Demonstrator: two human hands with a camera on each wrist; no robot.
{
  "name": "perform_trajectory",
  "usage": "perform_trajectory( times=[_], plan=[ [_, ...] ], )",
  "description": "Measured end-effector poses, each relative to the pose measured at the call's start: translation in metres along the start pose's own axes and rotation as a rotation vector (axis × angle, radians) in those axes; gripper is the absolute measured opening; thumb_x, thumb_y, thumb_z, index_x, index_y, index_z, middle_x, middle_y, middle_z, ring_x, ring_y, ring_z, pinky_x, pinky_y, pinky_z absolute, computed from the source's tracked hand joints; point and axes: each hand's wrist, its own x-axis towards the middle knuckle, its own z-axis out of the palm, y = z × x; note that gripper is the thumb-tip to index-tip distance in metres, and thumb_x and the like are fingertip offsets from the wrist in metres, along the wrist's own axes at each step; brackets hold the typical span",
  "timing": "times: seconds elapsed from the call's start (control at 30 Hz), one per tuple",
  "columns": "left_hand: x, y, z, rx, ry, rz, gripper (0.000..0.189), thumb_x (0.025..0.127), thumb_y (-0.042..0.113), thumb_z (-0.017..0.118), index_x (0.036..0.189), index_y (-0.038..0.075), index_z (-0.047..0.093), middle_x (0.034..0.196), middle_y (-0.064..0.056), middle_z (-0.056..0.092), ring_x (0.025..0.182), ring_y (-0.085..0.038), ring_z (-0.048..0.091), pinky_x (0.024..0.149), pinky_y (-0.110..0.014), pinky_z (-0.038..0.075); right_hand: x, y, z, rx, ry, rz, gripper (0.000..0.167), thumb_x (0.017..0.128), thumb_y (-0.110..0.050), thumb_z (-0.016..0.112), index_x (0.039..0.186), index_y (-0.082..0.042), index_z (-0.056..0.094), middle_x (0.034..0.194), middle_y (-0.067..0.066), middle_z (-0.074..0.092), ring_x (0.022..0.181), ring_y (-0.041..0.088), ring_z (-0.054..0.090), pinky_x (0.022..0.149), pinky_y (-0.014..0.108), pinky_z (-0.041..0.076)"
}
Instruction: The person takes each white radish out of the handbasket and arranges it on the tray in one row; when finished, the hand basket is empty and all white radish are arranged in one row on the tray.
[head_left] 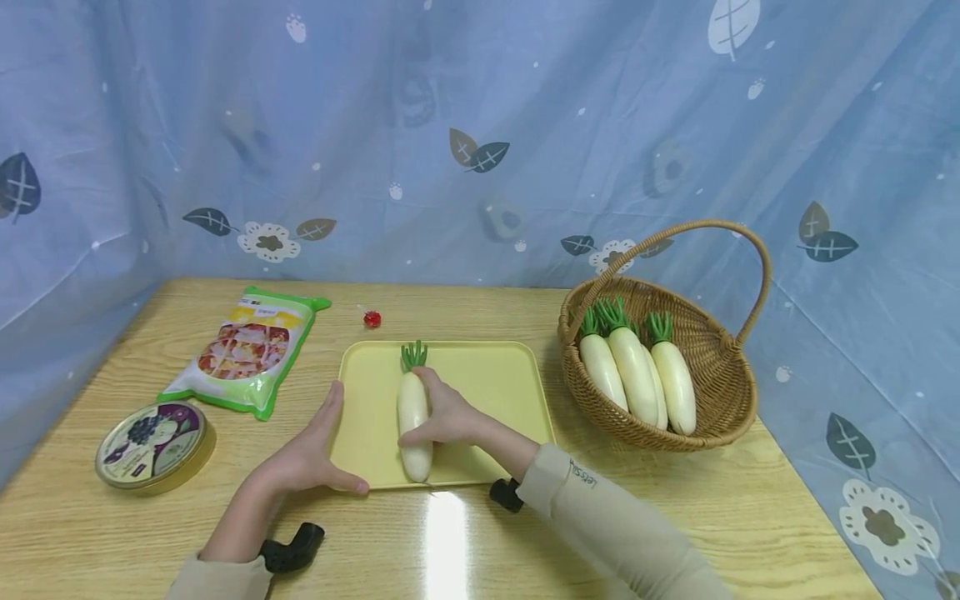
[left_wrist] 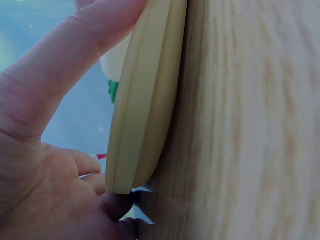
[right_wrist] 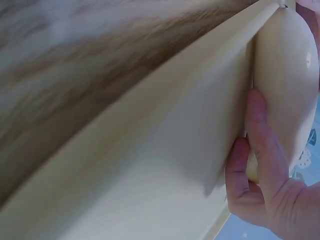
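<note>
From my head feed, the round gold tin (head_left: pixel 153 446) sits farthest left on the wood-grain table (head_left: pixel 375 554), its lid printed with dark grapes. Just behind and to its right lies the green-edged food packet (head_left: pixel 243 350), slanting away from me.

Next comes my left hand (head_left: pixel 300 462), fingers extended and spread wide from the thumb, set about the near-left corner of the shallow yellow tray (head_left: pixel 495 408). On my left wrist feed the thumb touches the tray's rim; I have nothing clasped in that hand. A black wrist mount (head_left: pixel 292 547) shows beside it. Beyond the tray's far edge is a small red object (head_left: pixel 372 319), too small for me to name.

Left of the tray's middle, the white radish (head_left: pixel 412 408) lies lengthwise, green top pointing away and its tip close to the near rim. I can't tell whether its whole underside rests on the tray. My right hand (head_left: pixel 450 417) grips it from the right, thumb and fingers bent around its body.

At the far right, the handled wicker basket (head_left: pixel 716 379) leans back, holding several more radishes (head_left: pixel 632 375), green tops up. Behind everything hangs a blue patterned curtain (head_left: pixel 420 225).
</note>
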Motion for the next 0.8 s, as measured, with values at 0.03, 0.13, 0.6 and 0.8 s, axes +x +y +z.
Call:
perform_trajectory(
  times=[0.03, 0.13, 0.6, 0.8],
  plan=[
    [0.0, 0.0, 0.0, 0.002, -0.002, 0.003, 0.141, 0.054, 0.029, 0.088, 0.14, -0.004, -0.018, 0.145, -0.026, -0.021, 0.132, -0.044, -0.012, 0.103, -0.061, 0.001, 0.001, -0.001, 0.002, -0.003, 0.005, -0.001, 0.102, 0.062, -0.014, 0.083, 0.142, -0.009, 0.021, 0.118, 0.012, 0.048, 0.099, 0.023, 0.05, 0.076, 0.033, 0.048],
    [0.001, 0.0, 0.001, 0.009, -0.005, 0.012, 0.14, 0.054, 0.029, 0.088, 0.14, -0.003, -0.018, 0.145, -0.026, -0.021, 0.132, -0.045, -0.012, 0.103, -0.061, 0.002, 0.005, -0.005, 0.008, -0.016, 0.017, -0.003, 0.101, 0.062, -0.017, 0.083, 0.143, -0.01, 0.021, 0.118, 0.011, 0.048, 0.098, 0.021, 0.05, 0.079, 0.033, 0.046],
    [0.0, -0.002, -0.002, -0.002, -0.009, 0.022, 0.141, 0.053, 0.027, 0.088, 0.14, -0.004, -0.018, 0.145, -0.026, -0.021, 0.132, -0.045, -0.012, 0.102, -0.062, 0.003, 0.018, -0.021, 0.029, -0.057, 0.034, -0.017, 0.103, 0.063, -0.023, 0.083, 0.144, -0.009, 0.021, 0.123, 0.012, 0.048, 0.099, 0.018, 0.051, 0.077, 0.027, 0.046],
    [0.0, -0.003, -0.002, -0.017, -0.012, 0.038, 0.142, 0.052, 0.025, 0.089, 0.141, -0.003, -0.018, 0.145, -0.025, -0.021, 0.132, -0.044, -0.012, 0.102, -0.062, 0.002, 0.023, -0.026, 0.038, -0.065, 0.032, -0.027, 0.104, 0.063, -0.025, 0.084, 0.144, -0.009, 0.021, 0.128, 0.011, 0.047, 0.101, 0.016, 0.05, 0.081, 0.025, 0.044]
  ],
)
